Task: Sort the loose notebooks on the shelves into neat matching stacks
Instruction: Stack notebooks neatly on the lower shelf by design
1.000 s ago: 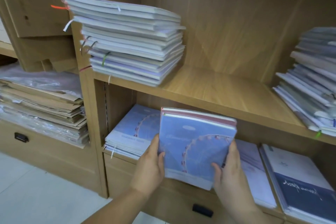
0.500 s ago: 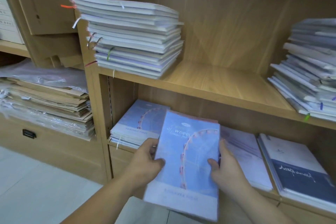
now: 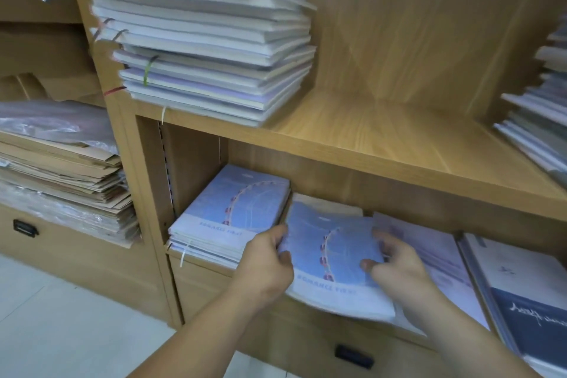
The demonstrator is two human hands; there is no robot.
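Now left hand (image 3: 270, 265) and right hand (image 3: 397, 270) pinch blue notebooks (image 3: 331, 255), likely bound for matching stack (image 3: 233, 209) left of grip.

The left hand (image 3: 267, 267) and right hand (image 3: 395, 270) are bare — behind them the left forearm (image 3: 196, 337) and right forearm (image 3: 466, 334) are uncovered as far as they show.

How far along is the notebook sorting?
Done: one tidy ferris-wheel stack sits at the left beneath the wooden shelf. In hand: the left hand and right hand grip a matching bundle right beside that stack, not yet on it. Left: merging the bundle, then the pale notebooks and dark-covered notebooks to its right, plus the uneven pile on the shelf and the slumped pile at far right.
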